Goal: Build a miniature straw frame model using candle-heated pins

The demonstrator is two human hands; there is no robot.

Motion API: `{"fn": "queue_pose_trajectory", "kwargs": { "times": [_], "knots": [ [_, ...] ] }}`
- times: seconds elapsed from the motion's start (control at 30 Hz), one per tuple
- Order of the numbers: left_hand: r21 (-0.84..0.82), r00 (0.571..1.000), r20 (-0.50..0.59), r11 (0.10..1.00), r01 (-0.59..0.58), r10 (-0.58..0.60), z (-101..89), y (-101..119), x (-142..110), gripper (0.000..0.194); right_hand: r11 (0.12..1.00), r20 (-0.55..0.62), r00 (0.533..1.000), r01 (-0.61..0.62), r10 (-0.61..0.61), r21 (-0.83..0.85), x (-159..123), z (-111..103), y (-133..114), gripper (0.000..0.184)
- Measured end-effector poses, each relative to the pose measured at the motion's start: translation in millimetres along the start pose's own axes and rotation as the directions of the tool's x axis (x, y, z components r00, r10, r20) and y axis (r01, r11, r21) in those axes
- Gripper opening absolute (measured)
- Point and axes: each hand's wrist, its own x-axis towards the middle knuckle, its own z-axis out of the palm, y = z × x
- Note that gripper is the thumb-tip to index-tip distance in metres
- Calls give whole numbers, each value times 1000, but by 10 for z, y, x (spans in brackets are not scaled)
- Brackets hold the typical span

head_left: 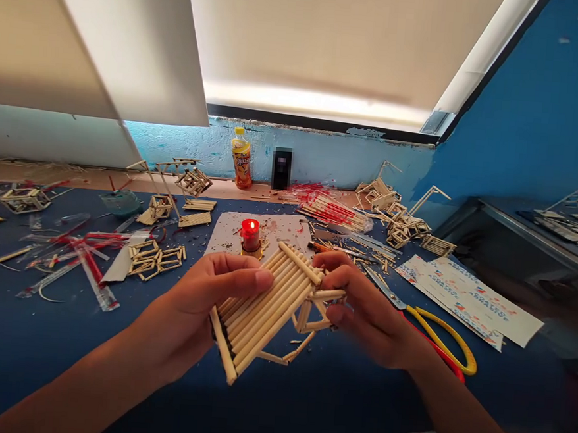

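Both my hands hold a small model made of pale wooden sticks (263, 307) above the blue table (61, 359). My left hand (204, 303) grips the flat panel of side-by-side sticks, thumb pressed on top. My right hand (366, 308) pinches the open stick frame joined to the panel's right side. A lit red candle (250, 235) stands just beyond the model on a pale sheet (229, 229).
Yellow-handled scissors (434, 332) lie right of my right hand, beside printed paper strips (466, 298). Several stick frames (157, 258), red-tipped stick bundles (332, 209) and scraps litter the table. An orange drink bottle (241, 157) stands by the back wall.
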Motion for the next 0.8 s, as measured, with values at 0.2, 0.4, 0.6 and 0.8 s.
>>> {"fn": "queue_pose_trajectory", "kwargs": {
  "times": [0.2, 0.4, 0.6, 0.8],
  "knots": [
    [13, 998, 66, 1000, -11, 11, 24, 32, 1, 17, 999, 9, 1000, 28, -28, 36, 0, 53, 164, 7],
    [38, 998, 60, 999, 8, -11, 62, 25, 18, 18, 997, -65, 996, 57, -60, -50, 39, 179, 251, 10],
    [3, 999, 42, 1000, 7, -7, 57, 51, 47, 17, 999, -66, 997, 39, -38, 13, 38, 205, 253, 7],
    [-18, 999, 18, 999, -33, 34, 15, 47, 66, 20, 964, -46, 998, -29, 42, 265, -58, 200, 238, 32]
  ]
}}
